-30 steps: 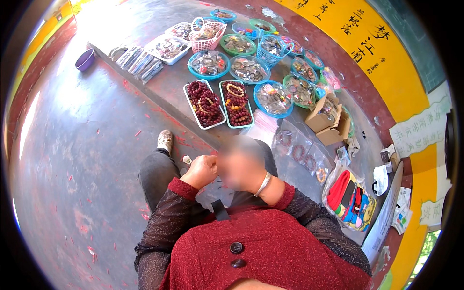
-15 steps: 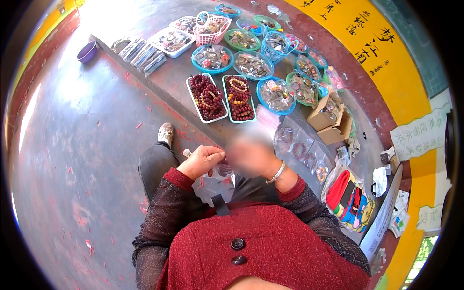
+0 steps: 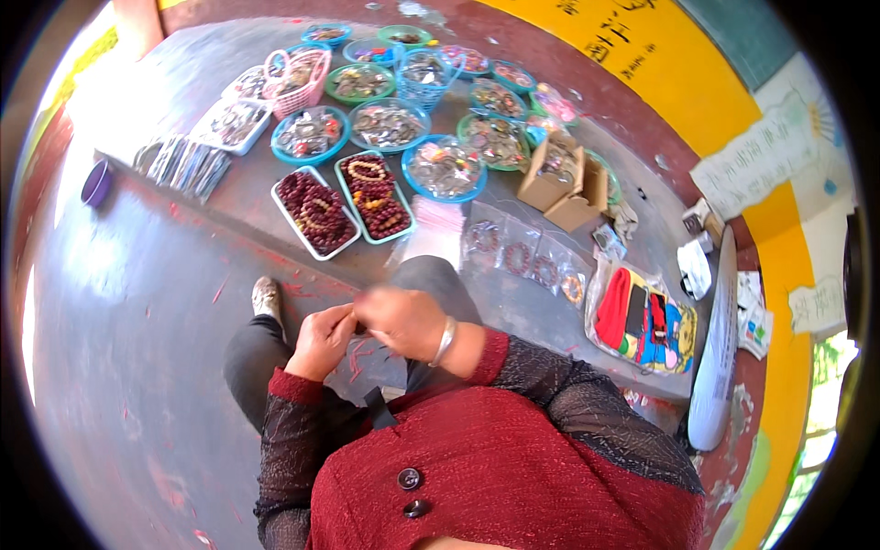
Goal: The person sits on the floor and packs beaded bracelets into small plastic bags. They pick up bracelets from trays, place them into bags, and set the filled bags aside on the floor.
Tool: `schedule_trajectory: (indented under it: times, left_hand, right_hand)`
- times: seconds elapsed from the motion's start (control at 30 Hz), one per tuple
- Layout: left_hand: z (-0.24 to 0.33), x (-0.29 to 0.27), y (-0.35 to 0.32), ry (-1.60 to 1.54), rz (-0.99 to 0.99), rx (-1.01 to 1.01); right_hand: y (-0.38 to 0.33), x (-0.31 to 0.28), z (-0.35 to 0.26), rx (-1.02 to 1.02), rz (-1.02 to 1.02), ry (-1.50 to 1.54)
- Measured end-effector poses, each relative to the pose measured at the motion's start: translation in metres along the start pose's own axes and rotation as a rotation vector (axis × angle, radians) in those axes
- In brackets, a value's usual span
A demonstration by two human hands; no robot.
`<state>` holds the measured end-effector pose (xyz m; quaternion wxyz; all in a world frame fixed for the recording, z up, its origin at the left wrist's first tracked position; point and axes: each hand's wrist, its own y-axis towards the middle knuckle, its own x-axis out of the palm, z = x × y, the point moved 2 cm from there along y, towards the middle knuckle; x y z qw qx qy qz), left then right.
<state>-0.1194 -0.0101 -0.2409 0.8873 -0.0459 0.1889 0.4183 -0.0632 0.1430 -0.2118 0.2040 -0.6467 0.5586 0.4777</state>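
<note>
My left hand [image 3: 321,339] and my right hand [image 3: 403,321] meet in front of my chest, above my knees. Their fingertips are pinched together on a small item [image 3: 356,327] that is too small and blurred to identify. A silver bangle [image 3: 445,341] circles my right wrist. Both arms wear dark mesh sleeves with red cuffs. Beyond my hands, on a low grey ledge [image 3: 229,206], stand two white trays of dark red bead bracelets [image 3: 316,211], out of reach of either hand.
Several blue and green bowls of trinkets [image 3: 445,170], a pink basket [image 3: 298,78] and cardboard boxes [image 3: 559,183] crowd the ledge. Clear bags with bracelets [image 3: 522,257] and a colourful packet [image 3: 642,321] lie to the right. A purple cup [image 3: 96,183] stands at the left. My shoe [image 3: 266,298] rests on the floor.
My head has tilted, so the view shifted and the trays sit lower in the picture. My hands have closed together; the left fingertips were apart from the right hand before.
</note>
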Motion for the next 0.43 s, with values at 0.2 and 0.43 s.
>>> schedule_trajectory:
  times: [0.2,0.43]
  left_hand:
    - [0.012,0.0,0.001,-0.057,0.016,-0.088]
    - [0.01,-0.012,-0.006,-0.253,-0.089,-0.298]
  right_hand:
    - [-0.007,0.005,0.002,-0.042,0.069,0.033]
    - [-0.015,-0.025,0.019,0.167,0.258,0.411]
